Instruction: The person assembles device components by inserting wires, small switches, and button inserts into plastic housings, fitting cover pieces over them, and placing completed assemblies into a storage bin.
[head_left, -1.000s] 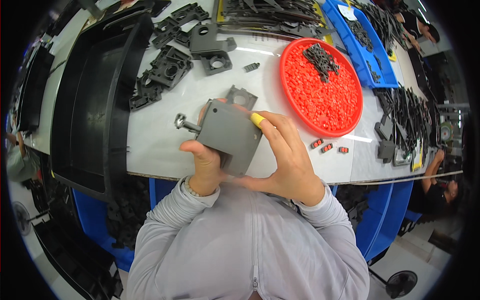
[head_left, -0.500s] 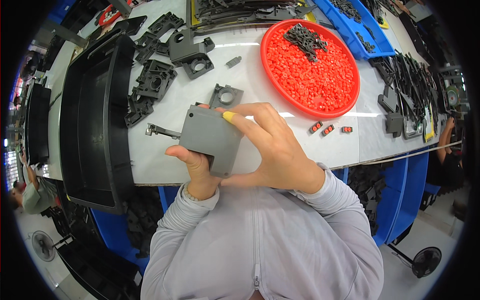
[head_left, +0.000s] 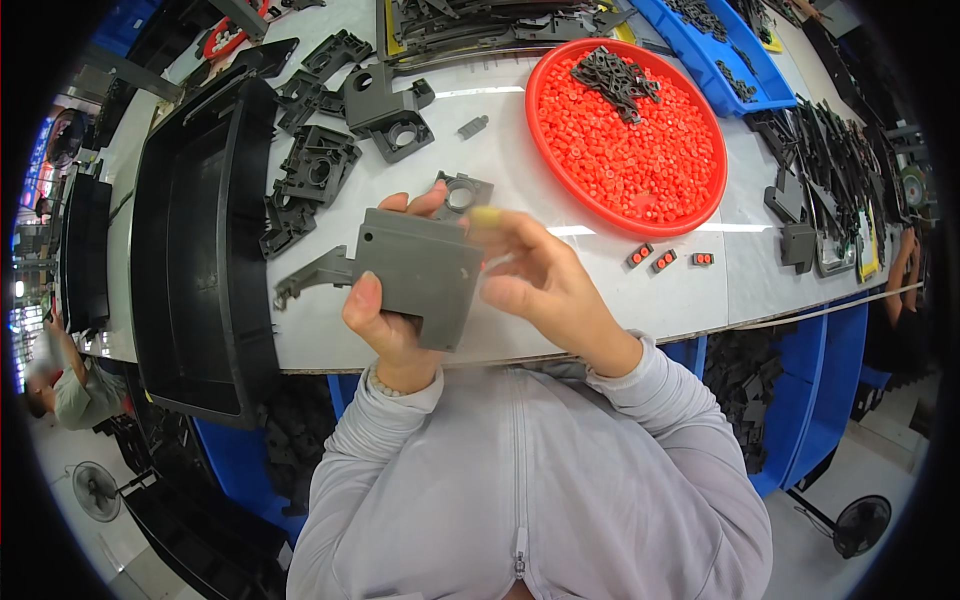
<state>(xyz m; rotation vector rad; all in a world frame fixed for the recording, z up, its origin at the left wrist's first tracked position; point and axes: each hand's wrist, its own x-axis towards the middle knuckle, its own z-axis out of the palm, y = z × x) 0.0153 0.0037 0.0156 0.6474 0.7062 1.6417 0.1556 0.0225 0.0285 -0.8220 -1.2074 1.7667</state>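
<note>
My left hand (head_left: pixel 385 335) is closed around a dark grey plastic housing (head_left: pixel 418 275), thumb on its flat face and fingers behind it. A grey arm with a hooked end (head_left: pixel 310 272) juts out from the housing's left side. Close to its right edge, my right hand (head_left: pixel 560 295) has its thumb and forefinger apart. The forefinger has a yellow covering on its tip and is blurred. Beyond the housing lies a grey bracket with a round hole (head_left: pixel 462 192), partly hidden by my fingers.
A long black bin (head_left: pixel 190 250) stands at the left, beside several grey brackets (head_left: pixel 318 165). At the right are a red tray (head_left: pixel 535 135) of small red caps, three small blocks with red caps (head_left: pixel 663 260) and a blue tray (head_left: pixel 770 103). A small grey part (head_left: pixel 473 127) lies mid-table.
My right hand has come away from the housing's face toward the right. The housing has turned slightly in my left hand, and its hooked arm now shows a broader side and points lower.
</note>
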